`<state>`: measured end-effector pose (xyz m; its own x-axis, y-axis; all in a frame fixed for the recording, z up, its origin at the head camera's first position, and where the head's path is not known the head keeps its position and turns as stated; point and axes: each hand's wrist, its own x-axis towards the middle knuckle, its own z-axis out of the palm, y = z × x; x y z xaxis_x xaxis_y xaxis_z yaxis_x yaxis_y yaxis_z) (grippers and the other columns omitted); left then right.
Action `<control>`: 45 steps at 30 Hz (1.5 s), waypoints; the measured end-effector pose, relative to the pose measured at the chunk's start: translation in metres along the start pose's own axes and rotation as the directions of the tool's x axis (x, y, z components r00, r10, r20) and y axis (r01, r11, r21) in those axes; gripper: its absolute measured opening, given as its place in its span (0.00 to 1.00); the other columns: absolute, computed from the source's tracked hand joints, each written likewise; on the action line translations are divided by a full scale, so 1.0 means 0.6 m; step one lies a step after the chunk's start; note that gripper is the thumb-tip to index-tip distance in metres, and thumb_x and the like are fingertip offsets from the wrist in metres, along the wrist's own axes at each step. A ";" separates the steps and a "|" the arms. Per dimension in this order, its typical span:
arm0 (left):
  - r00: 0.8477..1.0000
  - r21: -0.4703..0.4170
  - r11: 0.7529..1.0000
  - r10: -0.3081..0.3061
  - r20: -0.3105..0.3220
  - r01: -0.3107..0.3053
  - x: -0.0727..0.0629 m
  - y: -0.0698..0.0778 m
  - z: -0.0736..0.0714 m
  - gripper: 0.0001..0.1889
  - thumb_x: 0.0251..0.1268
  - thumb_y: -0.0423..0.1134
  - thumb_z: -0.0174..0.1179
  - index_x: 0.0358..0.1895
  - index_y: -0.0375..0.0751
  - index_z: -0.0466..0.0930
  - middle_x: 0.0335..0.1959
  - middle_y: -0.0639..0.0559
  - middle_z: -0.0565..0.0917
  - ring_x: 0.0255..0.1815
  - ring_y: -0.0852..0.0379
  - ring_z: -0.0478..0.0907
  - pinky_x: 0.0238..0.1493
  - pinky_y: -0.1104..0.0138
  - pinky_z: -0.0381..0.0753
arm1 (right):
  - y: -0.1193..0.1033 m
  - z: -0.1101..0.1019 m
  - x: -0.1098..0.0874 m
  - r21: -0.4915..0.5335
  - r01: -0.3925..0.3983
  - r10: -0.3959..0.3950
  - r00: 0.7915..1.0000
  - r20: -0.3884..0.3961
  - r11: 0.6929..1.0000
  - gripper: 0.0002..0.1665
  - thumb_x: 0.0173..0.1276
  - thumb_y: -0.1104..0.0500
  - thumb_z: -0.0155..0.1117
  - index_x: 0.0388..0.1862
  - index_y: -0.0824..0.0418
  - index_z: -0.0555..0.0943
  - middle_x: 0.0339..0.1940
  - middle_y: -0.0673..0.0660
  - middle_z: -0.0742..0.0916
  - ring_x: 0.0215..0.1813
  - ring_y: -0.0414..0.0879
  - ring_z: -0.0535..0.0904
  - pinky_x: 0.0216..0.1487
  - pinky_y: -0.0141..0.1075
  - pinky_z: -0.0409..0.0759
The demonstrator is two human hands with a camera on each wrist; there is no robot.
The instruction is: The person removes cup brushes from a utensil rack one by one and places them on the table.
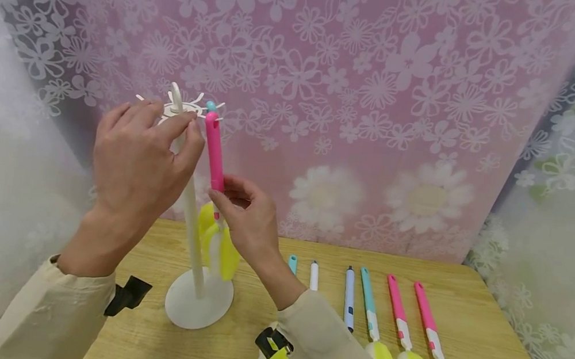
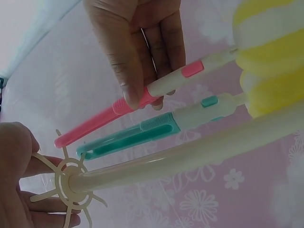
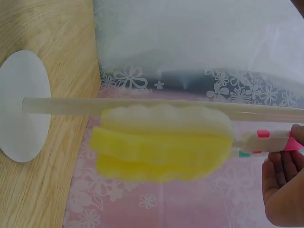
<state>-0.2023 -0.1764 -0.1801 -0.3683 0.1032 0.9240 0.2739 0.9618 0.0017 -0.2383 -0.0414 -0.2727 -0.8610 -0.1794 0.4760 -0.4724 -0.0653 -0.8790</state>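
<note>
A white rack (image 1: 191, 228) with a ring of hooks on top and a round base stands on the table. My left hand (image 1: 144, 160) grips its hook ring, with fingers under and around the spokes in the left wrist view. My right hand (image 1: 252, 216) pinches the lower handle of a pink-handled sponge brush (image 1: 214, 152), its yellow and white sponge head (image 3: 161, 152) hanging down beside the pole. The pink handle's top end is right at one hook. Just behind it, a teal-handled sponge brush (image 2: 128, 140) hangs from the neighbouring hook.
More sponge brushes lie in a row at the table's right: a teal one (image 1: 368, 294), two pink ones (image 1: 398, 300) and a blue handle (image 1: 349, 295). A white handle (image 1: 314, 274) and another teal handle (image 1: 293, 262) are partly behind my right arm. A flowered curtain (image 1: 327, 91) hangs behind.
</note>
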 end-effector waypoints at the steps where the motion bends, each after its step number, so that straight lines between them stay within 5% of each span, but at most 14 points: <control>1: 1.000 0.000 1.000 -0.002 0.003 0.002 0.000 0.002 0.001 0.22 0.68 0.46 0.44 0.44 0.37 0.87 0.38 0.35 0.85 0.43 0.37 0.80 0.57 0.48 0.69 | 0.000 -0.003 0.000 -0.004 0.002 -0.002 1.000 0.000 1.000 0.18 0.61 0.57 0.69 0.50 0.61 0.82 0.39 0.52 0.86 0.41 0.43 0.82 0.44 0.33 0.81; 9: 1.000 -0.018 1.000 -0.003 -0.006 0.003 0.001 0.010 0.012 0.22 0.68 0.45 0.44 0.43 0.37 0.87 0.38 0.35 0.85 0.43 0.37 0.80 0.58 0.48 0.69 | -0.001 -0.029 -0.002 -0.010 0.018 -0.018 1.000 0.005 1.000 0.18 0.62 0.57 0.69 0.49 0.62 0.83 0.40 0.54 0.86 0.42 0.45 0.82 0.46 0.33 0.80; 14: 1.000 -0.017 1.000 -0.003 -0.002 0.003 0.000 0.012 0.015 0.22 0.68 0.46 0.44 0.43 0.37 0.87 0.38 0.35 0.85 0.43 0.37 0.80 0.58 0.48 0.69 | -0.013 -0.062 -0.004 -0.025 0.095 -0.095 0.995 0.009 0.995 0.17 0.62 0.59 0.69 0.49 0.64 0.83 0.40 0.54 0.86 0.42 0.45 0.82 0.47 0.36 0.80; 24: 0.997 -0.057 0.998 -0.033 -0.076 0.029 -0.003 0.012 0.027 0.19 0.65 0.43 0.47 0.40 0.38 0.88 0.37 0.35 0.84 0.42 0.36 0.79 0.58 0.49 0.69 | -0.035 -0.215 -0.009 -0.202 0.236 -0.254 0.965 -0.070 0.950 0.15 0.61 0.65 0.68 0.48 0.67 0.82 0.40 0.57 0.87 0.41 0.47 0.82 0.51 0.39 0.79; 29: 0.997 -0.074 0.996 -0.052 -0.055 0.048 -0.006 0.009 0.020 0.20 0.65 0.43 0.46 0.41 0.37 0.87 0.38 0.35 0.84 0.43 0.37 0.78 0.60 0.50 0.67 | -0.027 -0.327 -0.025 -0.356 0.169 -0.237 0.959 -0.156 0.919 0.17 0.62 0.64 0.68 0.50 0.67 0.82 0.42 0.57 0.86 0.42 0.43 0.83 0.48 0.31 0.79; 37: 0.995 -0.075 0.996 -0.045 -0.093 0.038 -0.009 0.004 0.013 0.21 0.65 0.44 0.45 0.40 0.36 0.87 0.35 0.35 0.84 0.40 0.36 0.78 0.57 0.49 0.69 | -0.001 -0.523 -0.093 -0.601 -0.055 -0.186 0.925 -0.331 0.797 0.20 0.61 0.60 0.69 0.51 0.67 0.82 0.36 0.38 0.85 0.38 0.31 0.81 0.39 0.19 0.76; 45: 0.996 -0.049 0.999 0.004 -0.091 -0.009 -0.006 0.006 0.006 0.25 0.68 0.46 0.41 0.40 0.34 0.87 0.35 0.34 0.84 0.38 0.36 0.79 0.53 0.48 0.70 | 0.034 -0.655 -0.180 -0.690 -0.382 0.065 0.896 -0.439 0.615 0.31 0.63 0.45 0.65 0.55 0.68 0.79 0.29 0.27 0.80 0.33 0.23 0.73 0.27 0.25 0.72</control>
<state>-0.2033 -0.1721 -0.1848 -0.2846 0.0839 0.9550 0.3206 0.9471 0.0123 -0.2289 0.3625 -0.3308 -0.8852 0.2656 0.3820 -0.0915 0.7056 -0.7027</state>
